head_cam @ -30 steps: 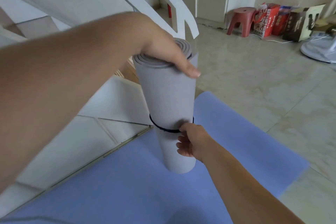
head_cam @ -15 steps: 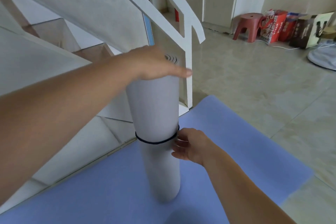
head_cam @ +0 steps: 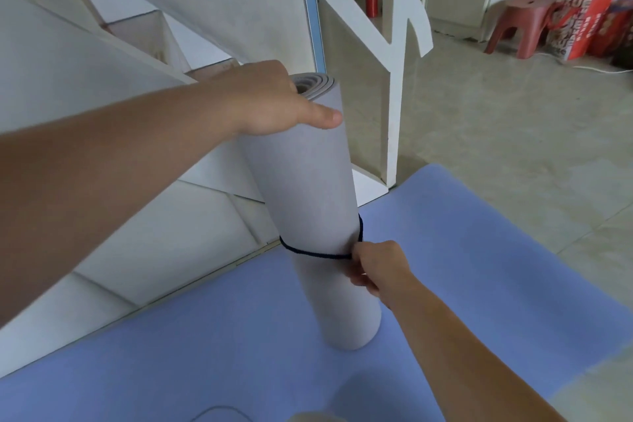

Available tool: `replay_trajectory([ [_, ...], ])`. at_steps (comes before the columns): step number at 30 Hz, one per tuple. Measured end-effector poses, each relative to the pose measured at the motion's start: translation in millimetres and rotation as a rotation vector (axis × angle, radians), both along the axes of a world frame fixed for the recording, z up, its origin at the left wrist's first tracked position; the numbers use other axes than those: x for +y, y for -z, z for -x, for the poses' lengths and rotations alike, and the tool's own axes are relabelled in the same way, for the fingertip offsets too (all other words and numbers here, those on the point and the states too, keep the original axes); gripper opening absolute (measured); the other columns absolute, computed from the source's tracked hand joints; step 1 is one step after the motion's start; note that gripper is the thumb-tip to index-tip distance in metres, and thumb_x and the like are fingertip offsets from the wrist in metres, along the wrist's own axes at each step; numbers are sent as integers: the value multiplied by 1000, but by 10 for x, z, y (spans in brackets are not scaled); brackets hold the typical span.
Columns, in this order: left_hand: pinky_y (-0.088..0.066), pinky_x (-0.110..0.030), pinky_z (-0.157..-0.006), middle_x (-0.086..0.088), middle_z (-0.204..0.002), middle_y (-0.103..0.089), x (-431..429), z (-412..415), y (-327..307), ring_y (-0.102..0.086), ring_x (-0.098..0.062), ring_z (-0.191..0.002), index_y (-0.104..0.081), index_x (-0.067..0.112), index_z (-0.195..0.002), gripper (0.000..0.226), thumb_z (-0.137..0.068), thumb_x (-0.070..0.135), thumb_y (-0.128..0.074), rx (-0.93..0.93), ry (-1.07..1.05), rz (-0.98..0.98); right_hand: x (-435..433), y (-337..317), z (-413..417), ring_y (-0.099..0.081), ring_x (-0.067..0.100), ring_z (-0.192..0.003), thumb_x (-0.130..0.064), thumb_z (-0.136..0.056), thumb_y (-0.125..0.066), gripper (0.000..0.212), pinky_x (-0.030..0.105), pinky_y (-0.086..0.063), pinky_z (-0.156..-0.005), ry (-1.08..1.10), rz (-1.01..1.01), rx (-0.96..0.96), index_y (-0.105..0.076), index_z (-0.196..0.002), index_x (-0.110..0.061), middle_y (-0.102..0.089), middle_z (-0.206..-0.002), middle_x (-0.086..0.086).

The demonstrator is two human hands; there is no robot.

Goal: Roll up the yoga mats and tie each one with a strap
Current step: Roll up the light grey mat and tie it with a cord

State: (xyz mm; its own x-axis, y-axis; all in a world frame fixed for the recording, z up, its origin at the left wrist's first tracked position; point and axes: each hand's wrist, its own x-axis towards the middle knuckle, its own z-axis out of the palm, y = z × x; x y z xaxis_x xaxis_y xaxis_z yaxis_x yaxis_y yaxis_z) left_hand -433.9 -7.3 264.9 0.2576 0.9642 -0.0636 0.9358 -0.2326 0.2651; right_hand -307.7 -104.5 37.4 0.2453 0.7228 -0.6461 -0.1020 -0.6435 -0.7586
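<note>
She is on the tying step. The grey roll (head_cam: 308, 175) stands on end on the blue mat (head_cam: 496, 267), which lies flat on the floor beside the staircase (head_cam: 394, 86). Her left hand (head_cam: 270, 99) grips the roll's top end, thumb across the front. Her right hand (head_cam: 380, 267) pinches the dark strap (head_cam: 315, 253) looped round the lower half. Next, I'd say, the strap needs pulling snug and fastening while the top is kept steady; the blue mat is not yet rolled. Half a second ago her left palm lay flat over the top. Now it clasps the side, the spiral end shows, the roll leans and the strap sits slanted.
</note>
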Motion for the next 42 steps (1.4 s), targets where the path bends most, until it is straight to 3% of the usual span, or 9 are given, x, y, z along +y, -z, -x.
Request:
replay_trajectory([
  [5, -39, -36, -74, -1, -92, -50, -72, -112, -54, -54, -29, -98, -47, 13, -91, 91, -59, 98, -48, 172, -32, -118, 49, 7, -142, -56, 22, -52, -16, -77, -54, 11, 23, -36, -51, 6, 4, -85, -59, -76, -7, -73, -65, 7],
  [8, -48, -38, -78, -3, -99, -55, -97, -147, -231, -58, -28, -96, -52, 9, -96, 90, -53, 86, -71, 96, 10, 53, 26, -144, -156, -65, 26, -55, -20, -82, -52, 17, 24, -43, -56, -47, 36, -13, -59, -83, -5, -73, -73, 12],
  [13, -48, -30, -71, -4, -94, -67, -70, 118, -384, -63, -21, -88, -75, 25, -66, 30, -54, 47, -93, 309, 302, 219, -99, -228, -188, -69, 26, -62, -24, -83, -50, 21, 24, -47, -60, -215, 140, 68, -60, -89, -7, -76, -84, 14],
  [17, -46, -37, -80, -11, -102, -65, -70, 217, -235, -62, -27, -93, -66, 22, -61, 72, -53, 93, -57, 323, 244, -31, -227, -192, -22, -71, 23, -69, -24, -83, -55, 21, 25, -49, -64, -404, 135, 98, -60, -95, -8, -77, -93, 12],
  [20, -39, -40, -92, -5, -125, -60, -119, 95, 20, -51, -27, -117, -70, 18, -78, 81, -65, 94, -46, 262, 202, -310, -186, -190, 119, -69, 20, -63, -26, -85, -59, 18, 26, -47, -64, -273, 24, 181, -60, -93, -10, -77, -84, 9],
  [24, -43, -36, -98, 6, -131, -57, -101, 68, 103, -51, -20, -126, -68, 21, -116, 114, -45, 105, -41, 0, 110, -127, -64, -231, 75, -64, 17, -53, -18, -86, -58, 17, 23, -42, -55, -94, -41, 147, -63, -96, -5, -75, -75, 10],
  [29, -15, -41, -117, 14, -165, -8, -111, 38, 36, -3, -22, -150, -58, 32, -138, 72, -78, 73, -60, 168, 206, -43, -1, -112, 13, -61, 14, -50, -11, -84, -61, 8, 21, -36, -49, 16, -80, 95, -64, -87, -4, -72, -64, 6],
  [35, -13, -43, -114, 17, -165, -11, -33, 26, 183, -7, -19, -149, -46, 41, -143, 74, -80, 79, -51, 102, 207, -145, 38, 181, -82, -51, 16, -45, -8, -77, -57, 14, 23, -34, -49, 133, -22, -9, -61, -63, -6, -63, -51, 2],
  [42, -25, -31, -106, 12, -150, -35, 42, 36, 202, -23, -17, -143, -38, 34, -145, 81, -79, 72, -63, -73, 255, -95, 19, 423, -365, -62, 21, -71, -12, -93, -55, 14, 32, -47, -63, 217, -82, 14, -65, -101, -7, -70, -83, 5],
])
